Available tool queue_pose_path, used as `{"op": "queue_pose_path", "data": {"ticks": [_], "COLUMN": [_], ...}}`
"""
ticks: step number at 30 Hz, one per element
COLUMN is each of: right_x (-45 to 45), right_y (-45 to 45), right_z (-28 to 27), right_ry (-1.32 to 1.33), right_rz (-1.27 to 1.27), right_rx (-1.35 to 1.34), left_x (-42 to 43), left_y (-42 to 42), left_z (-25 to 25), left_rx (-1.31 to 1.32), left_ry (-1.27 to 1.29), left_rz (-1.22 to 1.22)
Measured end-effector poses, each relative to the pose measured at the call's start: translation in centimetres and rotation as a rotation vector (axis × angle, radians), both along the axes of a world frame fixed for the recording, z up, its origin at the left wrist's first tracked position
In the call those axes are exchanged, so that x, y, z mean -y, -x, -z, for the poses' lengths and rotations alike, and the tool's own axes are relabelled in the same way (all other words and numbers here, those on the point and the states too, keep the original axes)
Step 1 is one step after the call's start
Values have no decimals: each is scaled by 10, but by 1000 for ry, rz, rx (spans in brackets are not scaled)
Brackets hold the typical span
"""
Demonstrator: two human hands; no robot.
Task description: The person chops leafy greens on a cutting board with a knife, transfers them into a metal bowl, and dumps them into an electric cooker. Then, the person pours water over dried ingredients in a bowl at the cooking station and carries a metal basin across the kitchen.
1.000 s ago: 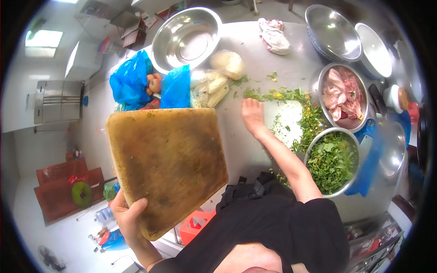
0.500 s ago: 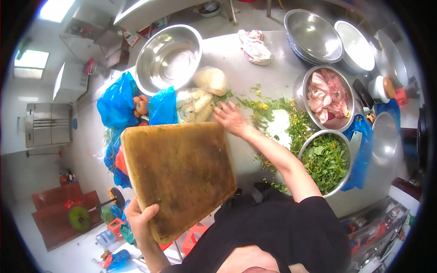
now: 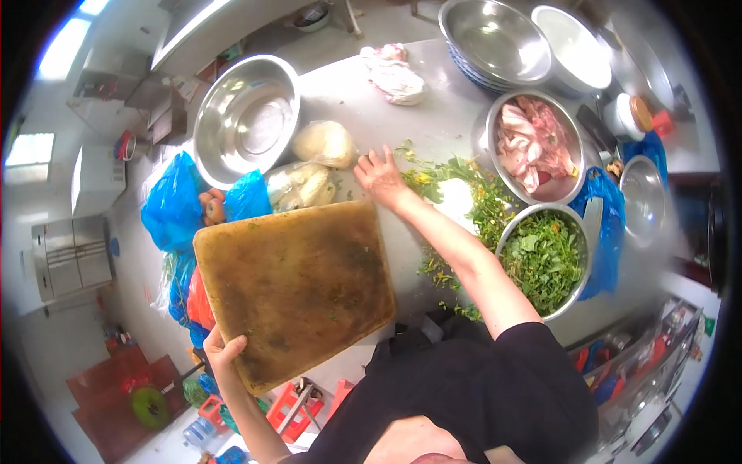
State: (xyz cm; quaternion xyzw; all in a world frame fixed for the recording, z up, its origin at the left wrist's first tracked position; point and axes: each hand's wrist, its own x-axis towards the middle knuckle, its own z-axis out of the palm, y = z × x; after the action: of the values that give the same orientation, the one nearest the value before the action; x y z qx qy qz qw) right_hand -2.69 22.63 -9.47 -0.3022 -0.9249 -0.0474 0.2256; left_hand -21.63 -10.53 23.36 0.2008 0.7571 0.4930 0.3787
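My left hand [image 3: 224,349] grips the lower left edge of a stained, brownish cutting board [image 3: 297,290], which is tilted up beside the metal table [image 3: 332,89]. My right hand [image 3: 379,176] is over the table with its fingers spread, holding nothing. It is just right of a plastic bag of pale food [image 3: 297,185] and a round pale bundle [image 3: 325,145]. To its right, loose chopped greens [image 3: 483,203] lie around a white patch. A metal bowl of cut greens [image 3: 543,259] and a bowl of raw meat [image 3: 535,147] stand further right.
A large metal bowl [image 3: 251,120] stands at the back left beside blue bags [image 3: 173,203]. A crumpled cloth [image 3: 394,75] lies at the back. Stacked bowls [image 3: 495,42], a white basin [image 3: 572,48] and a blue bag [image 3: 603,232] are at the right. Red stools [image 3: 290,414] stand below.
My right hand has moved left and away from the loose greens, toward the bagged food. My left hand still holds the board. The camera view has shifted and turned.
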Motion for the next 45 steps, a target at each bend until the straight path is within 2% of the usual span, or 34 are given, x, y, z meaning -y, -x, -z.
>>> {"op": "queue_pose_path", "data": {"ticks": [1,2,4,11,14,16,18,20,22,23,24,26,27,28,30,31,32,33,34,35,36,38,39,41,42,45], "right_x": [-3,-6,-15,67,111,125,134,134,133,130,130,132,133,133,131,133,139,145,152,153,161,173,180,204,216,266], "right_y": [-5,-15,-34,-121,-155,-174,-192,-214,-233,-237,-240,-243,-240,-248,-271,-281,-290,-292,-296,-308,-319,-339,-355,-382,-398,-434], "right_z": [0,1,-4,-10,-43,-86,-120,-142,-150,-155,-158,-162,-175,-176,-174,-171,-172,-188,-198,-193,-193,-191,-185,-174,-162,-99], "right_ry": [51,60,105,334,359,468,391,345,629,806,792,410,521,516,127,280,274,450,625,291,292,203,151,51,-20,153], "right_rz": [103,124,361,575,488,436,319,335,441,484,494,346,317,338,317,379,389,452,515,449,464,680,747,941,1015,1401], "right_rx": [119,124,66,-9,85,56,-240,-354,-187,16,13,-94,-270,-269,-80,-124,-121,-235,-350,-146,-139,-135,-211,-283,-323,-541], "left_x": [-1,1,10,36,49,60,60,52,51,57,57,56,60,62,66,68,70,65,54,42,34,17,8,-18,-33,-62], "left_y": [6,14,37,101,115,124,127,118,116,122,119,111,109,109,111,112,112,104,86,70,58,37,27,1,-26,-119], "left_z": [5,11,26,88,126,145,154,150,148,155,153,148,149,150,156,160,166,160,146,137,136,135,137,142,139,150], "left_rx": [40,81,70,74,70,50,-62,-102,-192,-201,-199,-224,-219,-265,-308,-387,-465,-461,-745,-1030,-1026,-1344,-1339,-1444,-1338,-843], "left_ry": [-13,-26,-21,163,197,208,314,328,327,299,284,292,286,307,322,314,303,299,446,590,584,496,497,105,-39,-382], "left_rz": [-4,-11,21,93,87,75,87,97,160,157,166,136,152,132,132,131,124,133,146,160,176,147,152,295,381,828]}}
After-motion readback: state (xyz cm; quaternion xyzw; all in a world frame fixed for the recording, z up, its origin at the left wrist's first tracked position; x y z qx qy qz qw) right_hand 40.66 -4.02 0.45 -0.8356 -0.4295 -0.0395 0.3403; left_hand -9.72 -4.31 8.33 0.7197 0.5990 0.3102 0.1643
